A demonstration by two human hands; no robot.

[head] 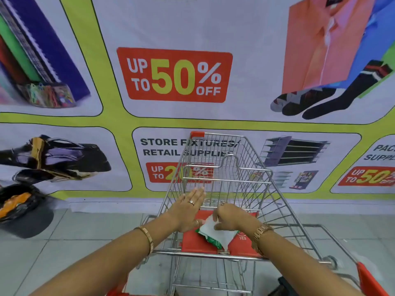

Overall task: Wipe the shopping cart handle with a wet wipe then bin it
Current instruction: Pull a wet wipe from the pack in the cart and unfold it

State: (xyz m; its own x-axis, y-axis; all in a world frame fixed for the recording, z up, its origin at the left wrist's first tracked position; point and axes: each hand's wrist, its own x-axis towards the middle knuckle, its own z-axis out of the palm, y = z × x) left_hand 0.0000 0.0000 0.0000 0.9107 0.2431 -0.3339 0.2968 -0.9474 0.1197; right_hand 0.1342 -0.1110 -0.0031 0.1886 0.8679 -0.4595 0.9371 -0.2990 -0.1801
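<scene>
While both arms reach out over the shopping cart [226, 178], the left hand [188, 210] lies flat, fingers straight and spread, its thumb pressing the green wipe packet [210, 238] on the red seat flap [196, 242]. Right hand [229, 218] is curled, fingertips pinching the white wet wipe [215, 231] rising from that packet.

Shop, sale banner [174, 75], shopping cart [226, 167]

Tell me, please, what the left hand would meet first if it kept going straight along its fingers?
Probably the wire child-seat gate of the cart: the left hand lies flat, fingers aimed at it. Depth is unclear.
</scene>
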